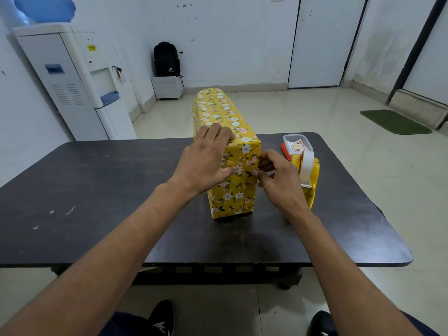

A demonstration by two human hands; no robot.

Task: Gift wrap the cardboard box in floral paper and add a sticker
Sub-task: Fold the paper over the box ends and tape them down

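A tall box [224, 112] wrapped in yellow floral paper stands upright on the dark table [97, 190]. My left hand [206, 158] lies over its near top corner, fingers on the top edge and thumb pressing the folded end flaps flat. My right hand [274, 175] is at the box's right edge, with thumb and fingers pinching the paper fold there. A clear tub of stickers [298, 144] sits just right of the box.
A yellow tape dispenser [308, 175] with a white roll stands right behind my right hand. A water cooler [72, 81] is at the back left, a black backpack [167, 59] on a small white stand by the far wall, a green mat [395, 122] on the floor.
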